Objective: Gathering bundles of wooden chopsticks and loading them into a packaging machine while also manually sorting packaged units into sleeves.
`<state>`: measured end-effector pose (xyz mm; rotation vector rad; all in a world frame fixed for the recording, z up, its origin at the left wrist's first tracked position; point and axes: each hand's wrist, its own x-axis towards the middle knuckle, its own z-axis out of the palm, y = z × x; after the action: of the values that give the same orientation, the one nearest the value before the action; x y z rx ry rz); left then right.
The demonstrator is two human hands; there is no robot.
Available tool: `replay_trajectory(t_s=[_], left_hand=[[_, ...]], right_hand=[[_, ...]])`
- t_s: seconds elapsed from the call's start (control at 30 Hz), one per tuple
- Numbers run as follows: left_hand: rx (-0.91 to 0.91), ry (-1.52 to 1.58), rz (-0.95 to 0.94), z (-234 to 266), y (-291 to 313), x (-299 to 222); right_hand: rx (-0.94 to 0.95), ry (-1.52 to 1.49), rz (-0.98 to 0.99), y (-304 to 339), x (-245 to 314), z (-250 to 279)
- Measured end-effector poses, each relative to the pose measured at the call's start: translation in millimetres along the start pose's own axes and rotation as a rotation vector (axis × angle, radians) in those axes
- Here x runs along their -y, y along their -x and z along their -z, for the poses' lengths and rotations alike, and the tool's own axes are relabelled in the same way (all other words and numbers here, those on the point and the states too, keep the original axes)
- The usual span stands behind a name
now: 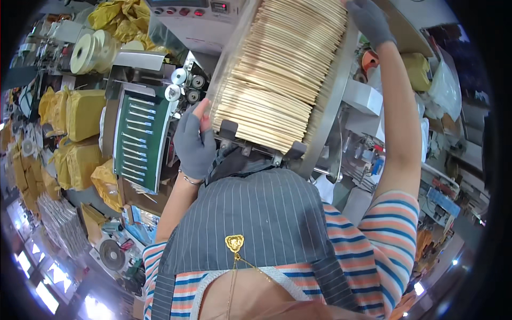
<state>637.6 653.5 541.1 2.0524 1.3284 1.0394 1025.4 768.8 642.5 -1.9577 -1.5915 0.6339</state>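
Note:
A long, dense row of thin pale wooden sticks (pixel 266 90) fills a slanted, clear-walled metal hopper (pixel 333 101) in front of me. Against the hopper's lower left wall rests my left hand (pixel 196 141), in a grey glove with bare fingertips; its fingers stretch along the edge and it appears to hold nothing. My right hand (pixel 370 22), gloved in grey too, reaches to the far right side of the row. Its fingers extend toward the sticks and are partly cut off by the picture's top edge. Dark stops (pixel 229 128) stand at the hopper's near end.
Left of the hopper, a green conveyor (pixel 136 138) carries several spaced sticks with blue-white ends, beside metal rollers (pixel 186 85). A control panel (pixel 194 13) stands beyond. Yellow wrapped bundles (pixel 85 114) and cream reels (pixel 92 52) lie farther left; a white box (pixel 362 97) sits right.

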Motion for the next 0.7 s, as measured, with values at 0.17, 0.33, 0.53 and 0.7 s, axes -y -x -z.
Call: replay_trajectory(t_s=[0.17,0.33,0.53,0.7], left_hand=[[-0.001,-0.038,0.003,-4,-1,2],[-0.008,-0.047,-0.072,-5,-4,6],[-0.023,-0.061,-0.005,-5,2,8],[-0.028,-0.072,-0.034,-12,-6,12]], right_hand=[[-0.151,0.697,0.034,-102,-82,-44],[-0.003,0.67,-0.058,-119,-57,-71],[0.5,0.107,0.503,11,37,-139],[0.524,0.353,0.328,61,35,-175]])
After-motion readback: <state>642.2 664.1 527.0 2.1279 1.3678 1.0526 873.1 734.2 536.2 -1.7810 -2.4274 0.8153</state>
